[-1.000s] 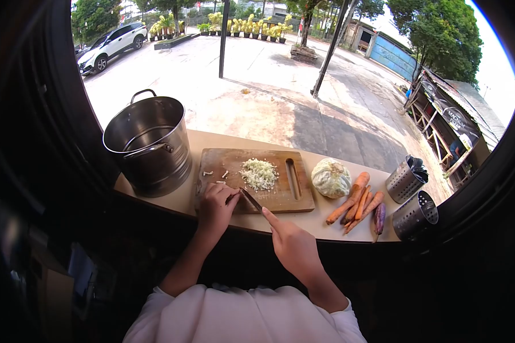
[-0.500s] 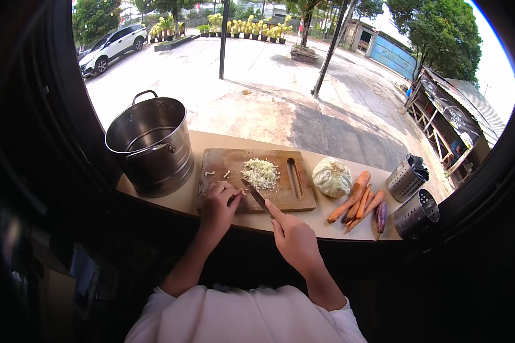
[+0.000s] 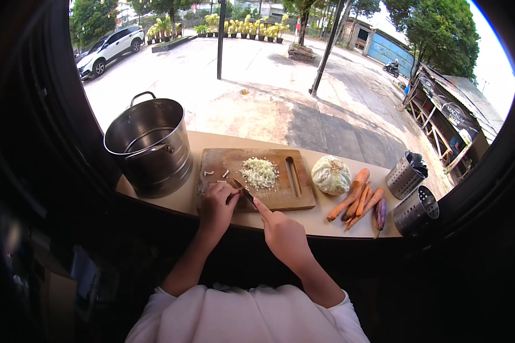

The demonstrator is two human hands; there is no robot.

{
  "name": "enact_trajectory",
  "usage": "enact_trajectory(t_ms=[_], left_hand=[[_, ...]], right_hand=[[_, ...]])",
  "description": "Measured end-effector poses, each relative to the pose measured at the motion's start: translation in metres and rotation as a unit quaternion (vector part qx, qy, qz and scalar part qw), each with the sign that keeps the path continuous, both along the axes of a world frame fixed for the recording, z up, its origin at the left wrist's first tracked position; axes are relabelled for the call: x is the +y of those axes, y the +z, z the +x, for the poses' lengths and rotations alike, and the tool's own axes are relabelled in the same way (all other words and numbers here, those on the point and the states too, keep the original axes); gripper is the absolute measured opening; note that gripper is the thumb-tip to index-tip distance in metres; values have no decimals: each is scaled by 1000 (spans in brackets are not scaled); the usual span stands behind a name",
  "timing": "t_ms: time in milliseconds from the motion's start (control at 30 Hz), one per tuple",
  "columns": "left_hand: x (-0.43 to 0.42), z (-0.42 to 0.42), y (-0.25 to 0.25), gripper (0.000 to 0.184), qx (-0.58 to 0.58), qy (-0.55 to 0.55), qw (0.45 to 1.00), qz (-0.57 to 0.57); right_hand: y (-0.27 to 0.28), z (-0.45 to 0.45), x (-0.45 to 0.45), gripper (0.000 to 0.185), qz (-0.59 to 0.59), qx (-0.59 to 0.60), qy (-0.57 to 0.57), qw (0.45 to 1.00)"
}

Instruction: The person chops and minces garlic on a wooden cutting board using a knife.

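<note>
On the wooden cutting board (image 3: 280, 201), a pile of finely chopped pale vegetable (image 3: 260, 173) lies near the middle. My right hand (image 3: 284, 231) is closed around the handle of a knife (image 3: 245, 193), its blade pointing up and left beside my left fingertips. With its fingers bent together, my left hand (image 3: 217, 201) presses at the board's front left. Whatever small piece it pinches is mostly hidden by the fingers, so I cannot name it. A few small pale scraps (image 3: 209, 173) lie just beyond that hand.
A large steel pot (image 3: 154, 154) stands left of the board. To the right are a cabbage (image 3: 331, 175), several carrots (image 3: 357, 191), a purple eggplant (image 3: 380, 215) and two perforated steel holders (image 3: 416, 212), one with dark utensils. The counter's front edge runs close to my body.
The knife and my right hand have shifted left, bringing the blade against my left fingertips. My left hand stays nearly in place. A motorbike has appeared in the far background.
</note>
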State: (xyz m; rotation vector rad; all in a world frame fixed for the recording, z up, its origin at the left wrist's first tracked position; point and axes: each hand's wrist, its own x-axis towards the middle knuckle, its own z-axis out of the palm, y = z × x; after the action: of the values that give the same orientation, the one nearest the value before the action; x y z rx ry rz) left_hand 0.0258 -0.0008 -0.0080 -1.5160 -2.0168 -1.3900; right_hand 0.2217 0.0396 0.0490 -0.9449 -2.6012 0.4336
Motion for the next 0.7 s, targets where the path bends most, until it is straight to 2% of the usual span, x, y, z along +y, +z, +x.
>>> enact_trajectory(t_ms=[67,500,700], left_hand=[[-1,2,4,12,5,-2,1000,12],[-1,3,-2,13,-42,0,999,7],[-1,3,-1,11,-11,11,1000,7]], right_hand=[[-5,2,10,48,-26,71,20,997],[6,18,-6,50,-17,31,6,999],[2,20,-6,53,0,25,14,1000]])
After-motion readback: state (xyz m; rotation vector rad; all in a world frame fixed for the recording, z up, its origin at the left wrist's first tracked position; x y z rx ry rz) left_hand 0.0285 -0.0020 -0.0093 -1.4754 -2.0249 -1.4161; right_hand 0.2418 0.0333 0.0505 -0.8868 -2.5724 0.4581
